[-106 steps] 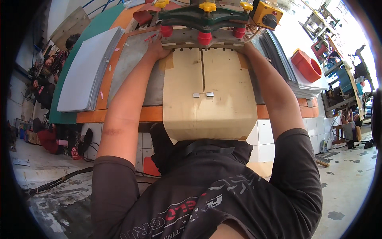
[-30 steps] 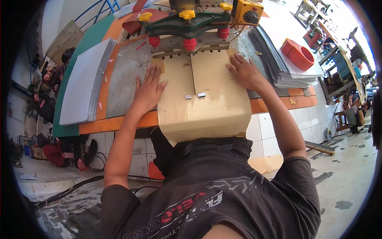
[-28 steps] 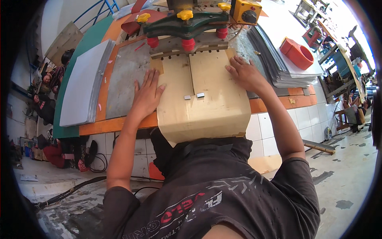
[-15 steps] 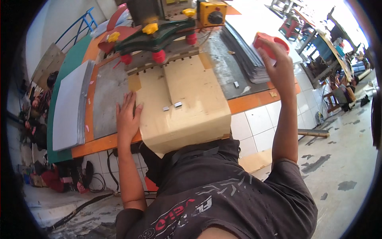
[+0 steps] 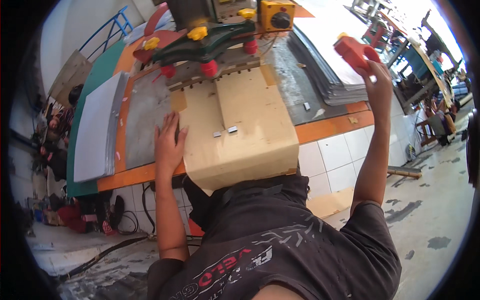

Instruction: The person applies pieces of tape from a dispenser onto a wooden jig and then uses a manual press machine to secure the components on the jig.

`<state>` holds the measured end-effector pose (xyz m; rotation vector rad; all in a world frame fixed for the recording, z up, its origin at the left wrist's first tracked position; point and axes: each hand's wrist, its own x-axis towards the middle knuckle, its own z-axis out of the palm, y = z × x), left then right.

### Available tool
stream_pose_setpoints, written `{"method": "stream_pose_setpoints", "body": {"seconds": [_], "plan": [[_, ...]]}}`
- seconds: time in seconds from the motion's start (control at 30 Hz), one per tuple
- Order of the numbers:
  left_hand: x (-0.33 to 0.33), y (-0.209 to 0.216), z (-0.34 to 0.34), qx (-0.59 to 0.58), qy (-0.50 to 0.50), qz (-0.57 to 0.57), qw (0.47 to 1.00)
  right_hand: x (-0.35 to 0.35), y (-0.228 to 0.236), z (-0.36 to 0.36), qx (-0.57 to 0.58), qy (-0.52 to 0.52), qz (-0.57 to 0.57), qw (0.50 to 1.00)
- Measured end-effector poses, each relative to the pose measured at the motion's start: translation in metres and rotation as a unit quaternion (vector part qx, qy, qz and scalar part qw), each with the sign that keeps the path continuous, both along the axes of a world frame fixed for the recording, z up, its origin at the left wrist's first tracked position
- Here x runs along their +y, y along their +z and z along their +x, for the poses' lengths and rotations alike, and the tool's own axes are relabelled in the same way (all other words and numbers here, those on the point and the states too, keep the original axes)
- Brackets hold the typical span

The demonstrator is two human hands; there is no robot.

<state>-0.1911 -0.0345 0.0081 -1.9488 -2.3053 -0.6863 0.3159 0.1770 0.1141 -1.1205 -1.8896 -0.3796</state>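
My left hand lies flat at the left edge of a tan board, which drapes over the table's front edge toward me. My right hand is raised at the right, closed round a red tool with a looped handle and a yellow tip; its exact kind is unclear. That tool is over the front right of a tall stack of sheets. Two small pale blocks, a left block and a right block, sit on the board beside its central seam.
Behind the board stands a dark green machine arm with yellow knobs and red feet. A yellow control box is at its right. Another sheet stack lies at the left. A small pale block rests on the grey tabletop.
My right hand has lifted the red tool off the sheet stack and shifted it to the right, tilting it. My left hand stays flat beside the board. The whole view has shifted slightly.
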Motion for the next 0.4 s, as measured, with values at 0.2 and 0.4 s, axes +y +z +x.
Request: {"method": "stream_pose_setpoints", "body": {"seconds": [0.2,0.4], "plan": [[-0.001,0.002,0.003,0.001,-0.008,0.011,1.0,-0.047,0.004,-0.034,0.233,0.035,-0.039,0.971],[-0.003,-0.001,0.002,0.017,0.006,-0.005,1.0,-0.007,0.023,-0.04,0.216,0.071,-0.138,0.964]]}}
